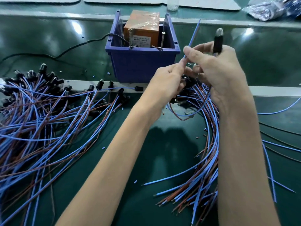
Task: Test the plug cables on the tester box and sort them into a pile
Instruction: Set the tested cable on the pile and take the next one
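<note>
The tester box, orange and wrapped in film, sits inside a blue bin with two upright screws at its front edge. My right hand grips a black plug with a clear bulb tip pointing up. Its blue wire sticks up past my thumb. My left hand pinches that wire just below, in front of the bin. A large tangle of plug cables lies at the left. Another bundle of cables runs under my right forearm.
A black power cord leads from the bin to the left. A white rail crosses the green table. Small cut bits of wire insulation are scattered about. A plastic bag and white sheets lie at the far edge.
</note>
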`<state>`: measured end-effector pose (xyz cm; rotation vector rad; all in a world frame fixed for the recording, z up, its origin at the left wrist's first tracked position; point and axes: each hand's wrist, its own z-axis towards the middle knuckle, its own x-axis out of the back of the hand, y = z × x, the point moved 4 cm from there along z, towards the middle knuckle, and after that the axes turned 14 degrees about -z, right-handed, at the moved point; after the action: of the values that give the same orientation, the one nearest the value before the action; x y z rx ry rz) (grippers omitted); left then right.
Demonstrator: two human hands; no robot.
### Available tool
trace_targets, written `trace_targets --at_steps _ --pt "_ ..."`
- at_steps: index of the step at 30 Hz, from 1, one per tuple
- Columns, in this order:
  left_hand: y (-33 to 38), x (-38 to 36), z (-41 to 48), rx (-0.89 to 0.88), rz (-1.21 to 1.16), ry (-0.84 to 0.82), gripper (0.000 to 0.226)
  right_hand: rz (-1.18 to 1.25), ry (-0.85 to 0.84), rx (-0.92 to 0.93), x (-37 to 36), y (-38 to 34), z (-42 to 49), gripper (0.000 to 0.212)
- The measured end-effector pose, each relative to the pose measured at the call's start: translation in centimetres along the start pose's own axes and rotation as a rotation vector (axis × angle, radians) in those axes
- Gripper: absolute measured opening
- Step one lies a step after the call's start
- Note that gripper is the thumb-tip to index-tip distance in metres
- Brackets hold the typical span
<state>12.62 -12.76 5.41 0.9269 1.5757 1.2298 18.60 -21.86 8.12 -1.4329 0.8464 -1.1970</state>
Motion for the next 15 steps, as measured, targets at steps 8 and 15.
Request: trace_targets --at_steps 8,15 --pt "0.2 1.8 0.0 -0.003 0.115 -0.123 0.012 -0.19 -0.11 0.072 0.6 0.8 0.3 0.019" --pt "0.5 3.6 0.0 0.013 0.261 -0.108 0.015 -0.241 -0.171 0.08 0.2 1.1 0.2 0.018"
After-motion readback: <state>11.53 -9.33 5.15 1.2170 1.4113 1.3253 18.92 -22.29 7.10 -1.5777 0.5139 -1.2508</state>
